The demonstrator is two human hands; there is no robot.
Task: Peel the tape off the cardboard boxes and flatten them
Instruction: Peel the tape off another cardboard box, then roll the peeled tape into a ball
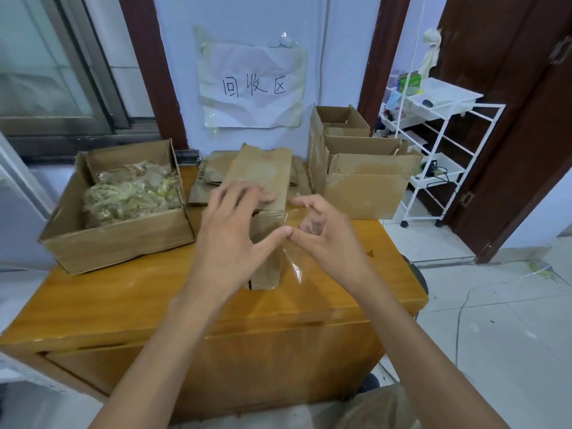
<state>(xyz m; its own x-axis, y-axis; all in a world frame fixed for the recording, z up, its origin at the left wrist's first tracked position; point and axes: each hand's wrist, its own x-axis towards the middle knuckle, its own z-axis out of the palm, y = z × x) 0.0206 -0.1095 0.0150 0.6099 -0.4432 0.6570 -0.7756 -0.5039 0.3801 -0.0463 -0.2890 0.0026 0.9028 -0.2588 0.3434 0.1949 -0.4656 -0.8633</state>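
A narrow cardboard box [263, 178] lies lengthwise in the middle of the wooden table [130, 301]. My left hand [235, 230] rests on its near part with fingers spread over the top. My right hand [322, 230] is just right of the box and pinches a strip of clear tape [295, 264] that hangs down beside the box. The thumbs of both hands nearly touch. Flattened cardboard [210, 178] lies under and behind the box.
An open box full of crumpled tape [130, 193] stands at the left. Several open empty boxes [362, 168] are stacked at the right rear. A paper sign [252, 85] is taped to the wall. A white wire cart [439, 144] stands beside the table's right side.
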